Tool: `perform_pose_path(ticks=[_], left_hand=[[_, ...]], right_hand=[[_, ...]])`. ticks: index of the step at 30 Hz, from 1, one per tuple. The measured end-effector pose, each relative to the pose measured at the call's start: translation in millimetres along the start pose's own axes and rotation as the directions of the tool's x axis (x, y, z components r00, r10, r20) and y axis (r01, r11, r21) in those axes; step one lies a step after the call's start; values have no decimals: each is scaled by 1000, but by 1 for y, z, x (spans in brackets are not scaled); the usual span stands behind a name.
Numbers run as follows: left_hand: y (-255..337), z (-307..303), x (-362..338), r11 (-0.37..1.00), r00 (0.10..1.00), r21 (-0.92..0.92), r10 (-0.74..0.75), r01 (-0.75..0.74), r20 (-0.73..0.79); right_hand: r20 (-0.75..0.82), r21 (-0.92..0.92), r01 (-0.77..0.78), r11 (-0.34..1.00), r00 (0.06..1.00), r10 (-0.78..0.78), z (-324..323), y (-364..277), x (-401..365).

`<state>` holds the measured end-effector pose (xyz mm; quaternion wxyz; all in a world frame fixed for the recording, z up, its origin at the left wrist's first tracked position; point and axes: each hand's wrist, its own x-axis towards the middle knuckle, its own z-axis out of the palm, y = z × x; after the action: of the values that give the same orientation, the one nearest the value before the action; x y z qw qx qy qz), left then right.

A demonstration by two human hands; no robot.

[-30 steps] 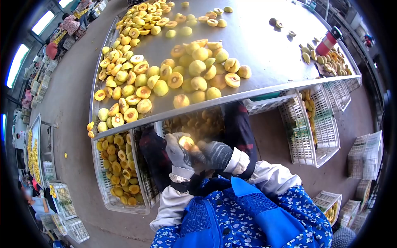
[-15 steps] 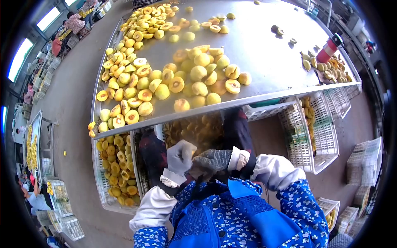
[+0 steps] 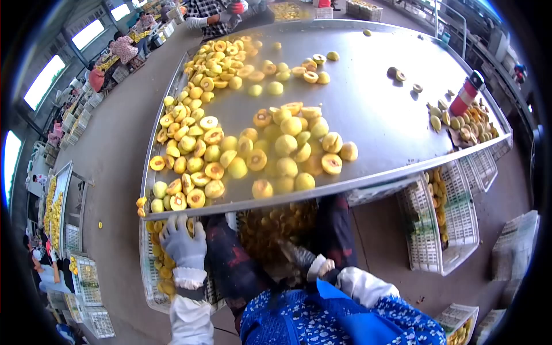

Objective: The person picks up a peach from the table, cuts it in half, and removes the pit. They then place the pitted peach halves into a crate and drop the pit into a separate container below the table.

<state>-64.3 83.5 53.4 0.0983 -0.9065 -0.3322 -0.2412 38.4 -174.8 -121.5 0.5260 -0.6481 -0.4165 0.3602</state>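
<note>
My left hand [image 3: 184,244], in a pale grey glove, is over the left crate [image 3: 150,287] of yellow fruit halves, just below the table's front edge. Its fingers are spread, and nothing shows in them. My right hand [image 3: 300,257], in a darker grey glove, is low between my knees, in front of a container of fruit halves [image 3: 270,227]. Motion smears its fingers, so any held thing cannot be made out. Above both hands, yellow stone fruit [image 3: 286,145], many cut in half with brown pits or hollows showing, lie on the metal table [image 3: 368,115].
A red bottle [image 3: 464,96] with a dark top stands by smaller greenish fruit pieces [image 3: 477,123] at the table's right. White crates [image 3: 422,230] stand below on the right. Across the table is a person in a checked shirt [image 3: 214,11]; others work along the left.
My hands were together at my lap and have parted. The left has moved left and forward over the crate; the right has stayed near the middle. The view has tilted up.
</note>
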Motion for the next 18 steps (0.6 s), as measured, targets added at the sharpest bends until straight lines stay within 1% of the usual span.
perform_pose_path(ticks=[1, 2, 3, 4, 5, 6, 7, 8, 9, 10, 11, 12, 13, 15, 16, 17, 18], left_hand=[[8, 6, 24, 998, 995, -18, 53, -55, -82], [30, 12, 53, 987, 989, -73, 137, -141, -62], [55, 16, 81, 964, 973, -131, 225, -230, -55], [73, 33, 99, 930, 932, -63, 362, -361, 0], [91, 58, 122, 869, 869, -3, 494, -494, 42], [105, 80, 140, 816, 811, -17, 577, -578, 101], [119, 100, 148, 752, 739, -35, 655, -659, 154], [125, 115, 154, 704, 672, -68, 699, -707, 242], [136, 111, 157, 710, 632, -73, 664, -700, 400], [136, 118, 156, 699, 610, -88, 672, -710, 418], [135, 118, 154, 680, 598, -78, 689, -729, 409], [126, 138, 145, 627, 580, -104, 762, -772, 288], [135, 122, 147, 684, 537, -273, 712, -677, 452], [134, 115, 134, 733, 596, -196, 654, -651, 466], [131, 107, 132, 770, 706, -317, 636, -554, 312], [129, 93, 127, 765, 802, -451, 576, -459, 161], [127, 84, 124, 720, 880, -587, 474, -370, 26]], right_hand=[[37, 16, -101, 995, 994, 100, -2, -11, 3], [74, 25, -200, 979, 977, 198, -4, -22, 7], [100, 41, -160, 986, 983, 155, -8, -24, 10], [126, 59, -120, 991, 986, 112, -13, -26, 14], [41, -185, 275, 944, 961, -272, -9, -10, 12], [-72, -197, 369, 908, 918, -389, -7, -5, 15], [-116, -74, 297, 952, 945, -304, -12, -15, 15], [-159, 57, 228, 972, 963, -217, -17, -25, 14], [-80, 284, 4, 959, 997, 20, -11, -4, 14], [4, 477, -227, 849, 967, 256, -4, 16, 13], [25, 509, -262, 820, 957, 290, 2, 42, 18], [47, 538, -297, 788, 945, 324, 8, 69, 22], [68, 567, -331, 755, 931, 357, 15, 95, 26], [24, 500, -220, 838, 970, 241, 14, 86, 37], [6, 466, -168, 868, 982, 187, 16, 80, 37], [-11, 430, -120, 895, 990, 138, 16, 73, 34], [-26, 392, -73, 917, 996, 91, 14, 60, 29]])
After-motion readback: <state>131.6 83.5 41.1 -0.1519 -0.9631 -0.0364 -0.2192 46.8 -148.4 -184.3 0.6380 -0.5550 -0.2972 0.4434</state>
